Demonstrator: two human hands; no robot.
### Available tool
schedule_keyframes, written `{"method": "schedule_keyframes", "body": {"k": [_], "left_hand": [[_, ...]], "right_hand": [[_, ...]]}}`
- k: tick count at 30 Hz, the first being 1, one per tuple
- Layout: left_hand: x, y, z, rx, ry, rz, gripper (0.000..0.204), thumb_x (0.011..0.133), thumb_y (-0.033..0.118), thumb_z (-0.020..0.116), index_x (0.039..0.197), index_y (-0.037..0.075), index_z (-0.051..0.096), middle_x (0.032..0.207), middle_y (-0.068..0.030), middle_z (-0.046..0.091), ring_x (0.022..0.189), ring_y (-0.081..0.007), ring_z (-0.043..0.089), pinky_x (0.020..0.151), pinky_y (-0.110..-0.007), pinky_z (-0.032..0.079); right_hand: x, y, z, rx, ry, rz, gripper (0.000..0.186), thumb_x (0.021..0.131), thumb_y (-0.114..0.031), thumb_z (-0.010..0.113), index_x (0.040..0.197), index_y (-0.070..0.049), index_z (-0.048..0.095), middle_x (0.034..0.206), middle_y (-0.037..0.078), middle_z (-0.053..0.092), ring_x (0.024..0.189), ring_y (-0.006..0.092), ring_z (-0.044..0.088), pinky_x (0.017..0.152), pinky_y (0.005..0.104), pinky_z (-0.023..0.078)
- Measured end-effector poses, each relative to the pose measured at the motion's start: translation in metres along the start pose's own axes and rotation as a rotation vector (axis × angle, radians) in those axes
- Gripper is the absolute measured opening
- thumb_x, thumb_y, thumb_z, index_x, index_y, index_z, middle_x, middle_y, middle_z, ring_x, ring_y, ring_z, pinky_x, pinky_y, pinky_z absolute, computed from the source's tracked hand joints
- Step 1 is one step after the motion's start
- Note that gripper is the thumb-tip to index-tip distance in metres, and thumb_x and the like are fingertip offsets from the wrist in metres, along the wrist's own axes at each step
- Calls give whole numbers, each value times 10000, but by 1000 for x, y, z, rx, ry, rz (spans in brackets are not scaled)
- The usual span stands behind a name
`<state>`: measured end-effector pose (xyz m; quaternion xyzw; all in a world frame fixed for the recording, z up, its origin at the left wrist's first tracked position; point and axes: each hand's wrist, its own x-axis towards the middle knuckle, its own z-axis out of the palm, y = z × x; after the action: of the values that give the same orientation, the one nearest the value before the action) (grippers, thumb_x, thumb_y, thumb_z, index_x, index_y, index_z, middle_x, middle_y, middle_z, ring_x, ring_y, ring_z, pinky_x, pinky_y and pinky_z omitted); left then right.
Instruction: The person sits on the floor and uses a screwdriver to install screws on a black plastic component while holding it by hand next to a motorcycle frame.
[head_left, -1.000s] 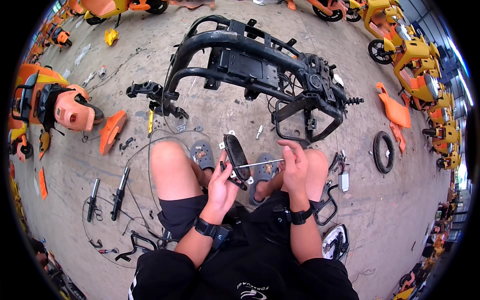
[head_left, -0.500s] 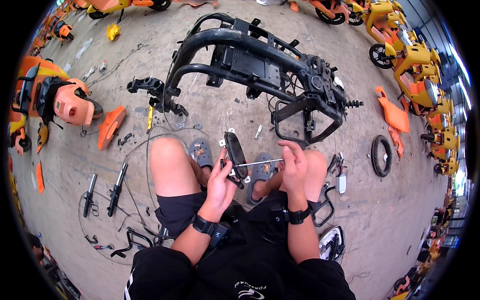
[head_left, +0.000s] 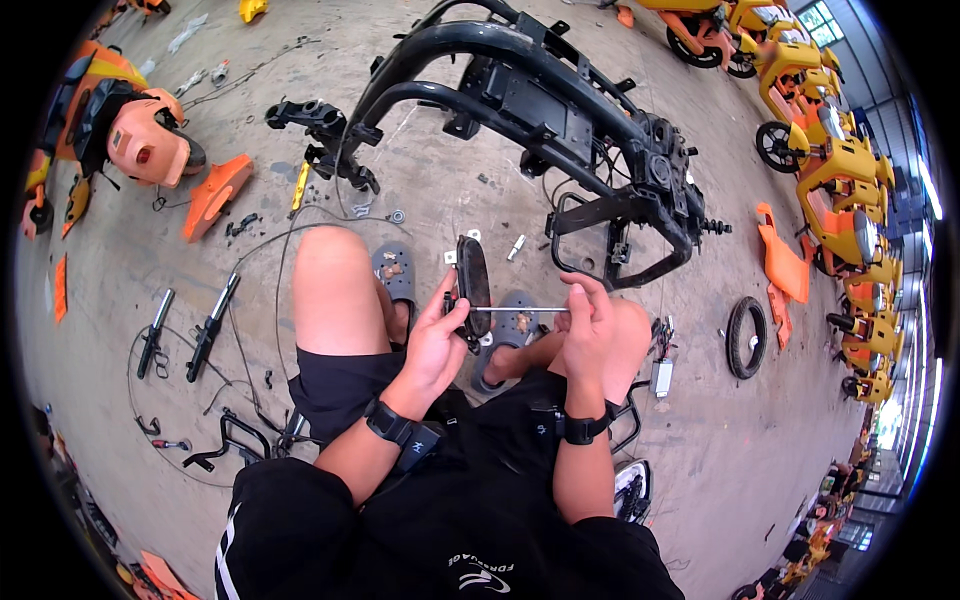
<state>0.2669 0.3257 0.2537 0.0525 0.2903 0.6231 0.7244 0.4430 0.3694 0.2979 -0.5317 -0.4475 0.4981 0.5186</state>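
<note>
Between my knees, my left hand (head_left: 430,342) grips a dark, flat, oval-ended part (head_left: 475,270) with small pale metal tabs, held nearly upright. My right hand (head_left: 590,328) is closed around a screwdriver, whose handle is hidden in the fingers. The thin metal shaft (head_left: 528,309) runs level to the left. Its end meets the lower half of the part, beside my left thumb. Whether the tip sits in a screw cannot be seen.
A black scooter frame (head_left: 540,105) lies ahead, with a fork clamp (head_left: 308,122) to its left. Fork tubes (head_left: 212,330) and cables lie on the floor at left. A tyre (head_left: 746,338) and orange panels (head_left: 785,262) are at right. Yellow scooters (head_left: 835,180) line the right side.
The screwdriver shaft has swung from a slight slant to nearly level, and the dark part stands more upright. My view has shifted and turned a little. Both hands keep their hold.
</note>
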Motion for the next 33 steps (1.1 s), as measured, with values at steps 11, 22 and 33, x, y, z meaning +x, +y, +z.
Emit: {"method": "schedule_keyframes", "body": {"k": [11,22,33], "left_hand": [[5,-1,-6,-20,74,65,566,1032,115,412,1532,72,150,1234,-173,552,1097,-295,600,861,-440,533],[5,-1,-3,3,84,95,571,1027,94,414,1531,57,149,1256,-165,547,1102,-286,598,869,-438,534],[4,0,-4,63,93,131,562,1020,77,429,1522,42,178,1235,-146,563,1083,-247,603,869,-391,534]], "right_hand": [[-6,-3,-4,-136,-56,-160,201,974,-98,493,1080,-3,636,632,-79,390,537,11,348,496,176,303],[-6,-4,-3,-217,-69,-162,165,958,-72,534,1041,-19,666,726,-52,532,609,14,422,545,181,342],[-8,-13,1,-314,-115,-130,293,1009,-155,453,1235,-37,597,666,-45,461,586,33,404,531,193,336]]}}
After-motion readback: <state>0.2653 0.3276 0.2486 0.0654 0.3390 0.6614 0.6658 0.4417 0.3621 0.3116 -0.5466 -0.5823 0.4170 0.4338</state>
